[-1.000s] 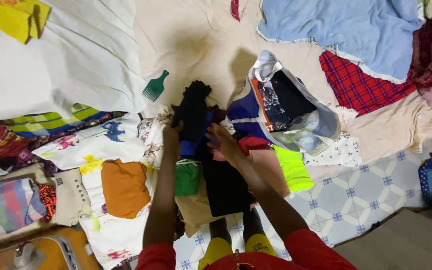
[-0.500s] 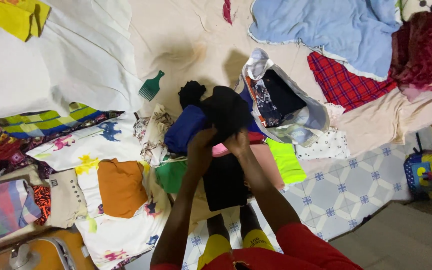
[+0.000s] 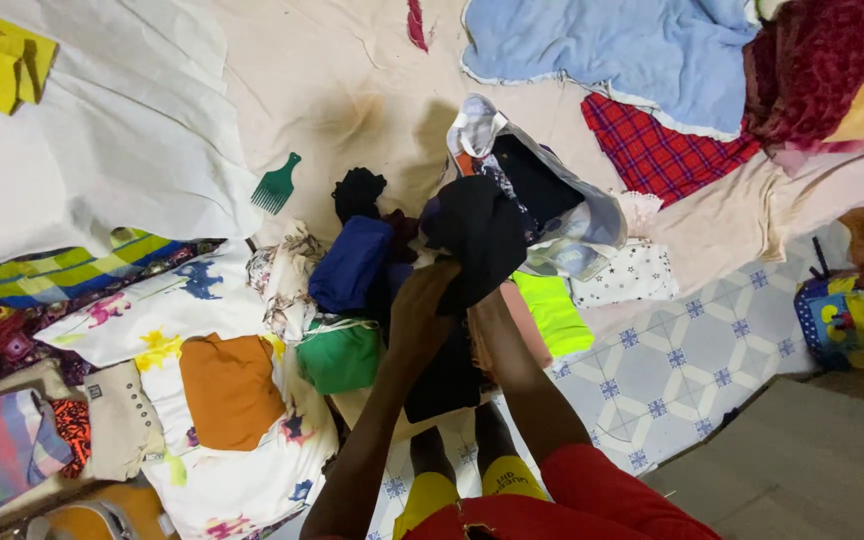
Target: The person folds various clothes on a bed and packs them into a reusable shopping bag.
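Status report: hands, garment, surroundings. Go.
Left hand and right hand both gripping black garment, lifted. Open bag just beyond. Blue cloth, green cloth alongside.

Warm indoor light, soft overhead shadow, slight motion blur.

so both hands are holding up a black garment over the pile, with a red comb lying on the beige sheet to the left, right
Not quite: the comb is green, not red, as the head view shows. The rest holds: the left hand and right hand hold up the black garment over the pile, and the comb lies on the beige sheet to the left.
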